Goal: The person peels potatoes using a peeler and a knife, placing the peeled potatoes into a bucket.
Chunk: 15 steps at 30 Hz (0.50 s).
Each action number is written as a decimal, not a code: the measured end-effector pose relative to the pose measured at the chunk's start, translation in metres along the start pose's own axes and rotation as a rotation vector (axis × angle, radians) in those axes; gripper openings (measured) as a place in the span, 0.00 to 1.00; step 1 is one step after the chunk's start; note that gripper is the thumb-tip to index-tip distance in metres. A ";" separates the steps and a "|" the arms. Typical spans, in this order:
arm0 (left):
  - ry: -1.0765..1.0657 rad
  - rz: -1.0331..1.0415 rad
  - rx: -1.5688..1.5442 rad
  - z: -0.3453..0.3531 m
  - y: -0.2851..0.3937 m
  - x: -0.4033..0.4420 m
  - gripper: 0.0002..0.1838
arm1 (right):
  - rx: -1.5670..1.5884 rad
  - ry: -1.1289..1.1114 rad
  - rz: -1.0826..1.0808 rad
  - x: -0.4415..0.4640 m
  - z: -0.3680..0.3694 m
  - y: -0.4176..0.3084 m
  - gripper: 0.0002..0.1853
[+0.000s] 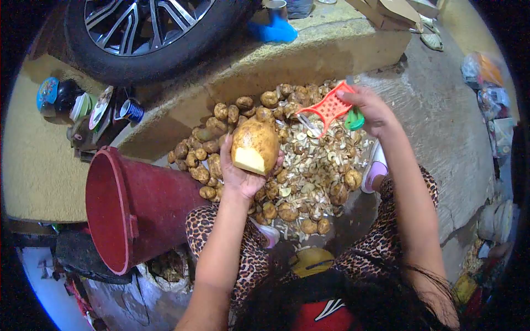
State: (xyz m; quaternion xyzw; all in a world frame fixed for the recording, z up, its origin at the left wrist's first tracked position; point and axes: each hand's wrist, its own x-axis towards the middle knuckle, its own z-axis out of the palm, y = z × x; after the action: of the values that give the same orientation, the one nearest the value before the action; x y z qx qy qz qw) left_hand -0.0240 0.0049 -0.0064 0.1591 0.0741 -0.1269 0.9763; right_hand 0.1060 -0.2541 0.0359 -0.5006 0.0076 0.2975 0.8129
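My left hand is closed around a large brown potato from below. A flat pale cut patch shows on the potato's lower face; the rest has its skin on. In my right hand is an orange Y-shaped peeler with small holes in its body, its blade end pointing down and left. A green piece shows under the fingers; whether it belongs to the peeler I cannot tell. The peeler is apart from the potato, to its right. Below both hands lie many unpeeled potatoes and a heap of peelings.
A red bucket lies tilted at the left, its mouth facing left. Beyond the pile runs a concrete step, with a car wheel above it. Bags line the right side. My legs flank the peelings.
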 end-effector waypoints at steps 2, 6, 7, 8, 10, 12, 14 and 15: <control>0.007 0.056 0.132 0.007 -0.002 0.002 0.41 | -0.185 0.011 0.007 0.007 -0.003 0.011 0.12; -0.103 0.027 0.339 0.007 0.000 0.000 0.44 | -0.723 -0.020 0.007 0.000 0.012 0.018 0.09; -0.115 0.023 0.324 0.006 0.000 -0.003 0.45 | -0.693 -0.054 0.034 -0.005 0.015 0.014 0.09; -0.129 0.020 0.307 0.006 -0.001 -0.007 0.46 | -0.664 -0.086 0.061 -0.008 0.017 0.010 0.10; -0.113 0.005 0.316 0.006 0.002 -0.011 0.48 | -0.641 -0.093 0.054 -0.009 0.013 0.003 0.10; -0.055 0.071 0.348 0.006 0.003 -0.014 0.48 | -0.646 -0.015 -0.071 -0.008 0.008 0.002 0.11; -0.082 0.116 0.350 0.006 0.003 -0.013 0.48 | -0.575 0.028 -0.102 -0.012 0.009 -0.001 0.09; -0.139 0.130 0.334 0.006 0.002 -0.011 0.48 | -0.564 0.013 -0.095 -0.017 0.014 -0.005 0.10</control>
State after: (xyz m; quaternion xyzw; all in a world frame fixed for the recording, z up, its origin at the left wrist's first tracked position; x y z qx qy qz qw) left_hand -0.0330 0.0076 0.0016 0.3144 -0.0260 -0.0846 0.9451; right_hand 0.0905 -0.2521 0.0528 -0.7086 -0.0938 0.2465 0.6545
